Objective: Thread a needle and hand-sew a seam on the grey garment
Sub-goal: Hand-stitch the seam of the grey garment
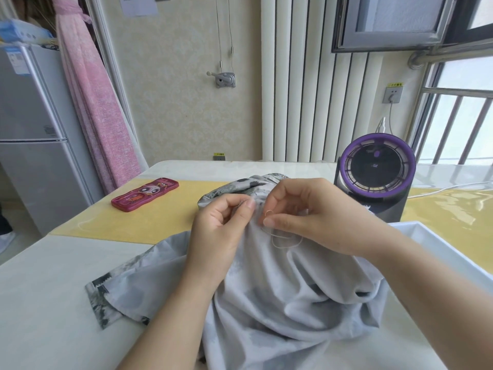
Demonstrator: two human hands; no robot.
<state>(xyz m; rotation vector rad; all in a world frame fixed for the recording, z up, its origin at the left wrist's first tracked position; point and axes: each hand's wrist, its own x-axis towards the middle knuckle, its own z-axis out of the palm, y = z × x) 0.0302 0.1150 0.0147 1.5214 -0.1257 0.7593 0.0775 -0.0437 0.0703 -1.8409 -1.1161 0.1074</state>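
Your grey garment (280, 289) lies heaped on the pale table (53, 289) in front of you, its patterned hem trailing off to the left and its top edge raised between your hands; your left hand (221, 225) has its fingers curled, thumb and forefinger pinching a fold of the cloth; your right hand (306, 217) is curled too, its fingertips nipping a pale thread (285, 243) that loops down over the fabric just beneath it; whether a needle sits in that pinch you cannot tell. A yellow mat (149, 217) crosses the table beyond the garment, with a pink cartoon-printed case (145, 193) lying on its left part; a purple-rimmed fan (378, 169) stands at the right, just behind your right hand; a white tray (440, 249) sits by your right forearm. Behind are a white radiator (301, 89), a pink curtain (93, 102), a grey fridge (34, 129) and a barred window (466, 116).
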